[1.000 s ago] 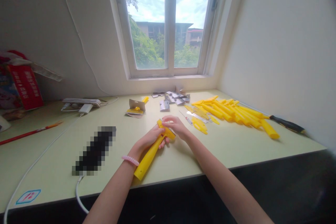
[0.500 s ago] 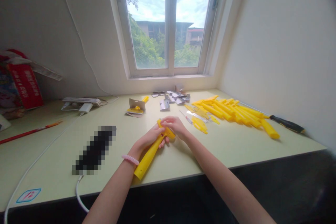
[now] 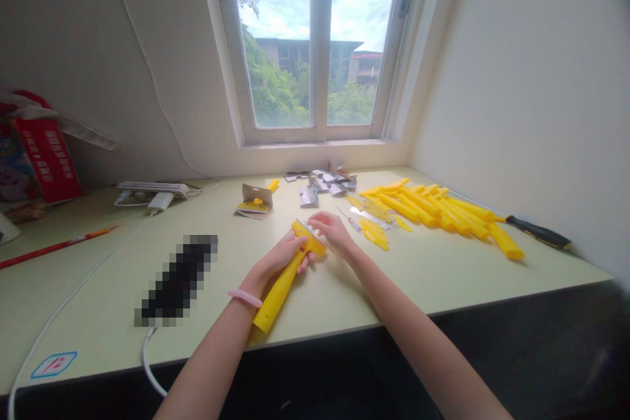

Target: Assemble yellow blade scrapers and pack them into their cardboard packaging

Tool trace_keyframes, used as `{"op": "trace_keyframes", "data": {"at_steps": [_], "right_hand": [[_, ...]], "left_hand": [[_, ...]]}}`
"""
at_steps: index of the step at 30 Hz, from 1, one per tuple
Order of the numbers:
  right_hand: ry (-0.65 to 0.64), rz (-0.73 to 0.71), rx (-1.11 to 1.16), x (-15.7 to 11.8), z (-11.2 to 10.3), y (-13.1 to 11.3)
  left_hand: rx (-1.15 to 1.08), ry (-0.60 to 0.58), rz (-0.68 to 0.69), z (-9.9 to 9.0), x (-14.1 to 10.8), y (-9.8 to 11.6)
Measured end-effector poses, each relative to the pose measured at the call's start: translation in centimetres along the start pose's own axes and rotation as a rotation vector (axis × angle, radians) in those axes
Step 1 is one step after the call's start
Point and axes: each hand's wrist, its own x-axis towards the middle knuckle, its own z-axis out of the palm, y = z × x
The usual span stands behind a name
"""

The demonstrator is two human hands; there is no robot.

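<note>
My left hand [image 3: 281,258] is wrapped round the neck of a yellow scraper [image 3: 279,293], whose thick handle points down and left towards the table's front edge. Its wide head faces up and away, with a strip of metal along the far side. Fingertips of my left hand show beneath the head. My right hand [image 3: 335,231] is closed at the metal side of the head, its thumb and fingers together; whether they grip a small part there is too small to tell.
Yellow handles [image 3: 438,210] lie piled at the right by a black-handled tool [image 3: 539,233]. Yellow flat pieces [image 3: 374,233], a small screwdriver [image 3: 350,220] and silvery packets [image 3: 309,195] lie ahead. A carded scraper [image 3: 254,203], power strip [image 3: 152,190] and blurred black object [image 3: 180,282] are leftward.
My right hand has shifted slightly off the scraper's head, so more of the head and its metal strip shows. My left hand keeps its hold, with the scraper turned slightly.
</note>
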Motion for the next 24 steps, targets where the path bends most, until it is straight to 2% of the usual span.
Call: {"op": "trace_keyframes", "data": {"at_steps": [3,6,10,16,24], "right_hand": [[0.107,-0.052,-0.338,0.4,-1.2,0.5],[0.077,-0.068,-0.569,0.3,-1.9,1.0],[0.02,-0.161,-0.683,0.1,-1.4,1.3],[-0.006,-0.222,-0.74,0.0,-0.6,1.5],[0.006,-0.193,-0.795,0.2,-0.6,1.4]], "left_hand": [[-0.017,0.128,0.007,-0.3,0.4,0.1],[-0.037,0.287,0.026,-0.8,0.8,0.1],[-0.07,0.42,0.066,-1.4,1.2,0.0],[-0.108,0.502,0.098,-1.9,1.2,0.2],[-0.124,0.472,0.081,-1.6,1.1,0.3]]}}
